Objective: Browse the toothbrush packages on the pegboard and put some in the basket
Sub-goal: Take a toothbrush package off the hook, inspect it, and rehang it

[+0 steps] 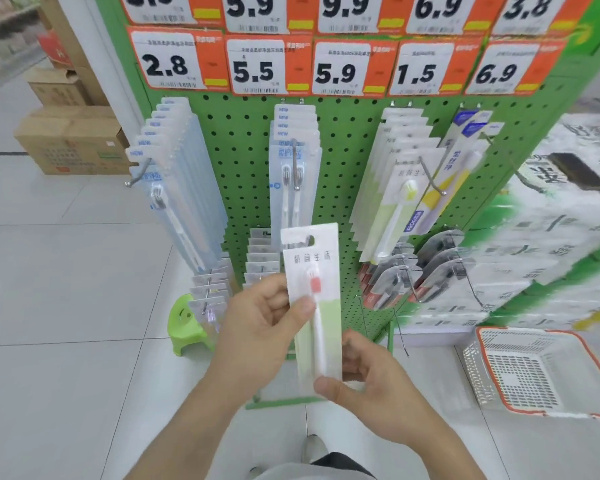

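I hold one toothbrush package point(321, 327), white and pale green with a red-headed brush, upright in front of the green pegboard point(243, 133). My left hand point(264, 320) pinches its left edge with the thumb on the front. My right hand point(364, 379) grips its lower end. More toothbrush packages hang on hooks: a blue row point(177, 174) at left, another blue row point(293, 157) in the middle, and a green and yellow row point(399, 188) at right. The white basket point(482, 382) with an orange rim sits on the floor at lower right, nothing visible inside it.
Orange and white price tags point(253, 67) line the top of the board. Smaller blister packs point(413, 271) hang on the lower hooks. A green stool point(187, 323) stands at the board's foot. Cardboard boxes point(70, 143) are stacked at left, wrapped paper packs point(551, 237) at right.
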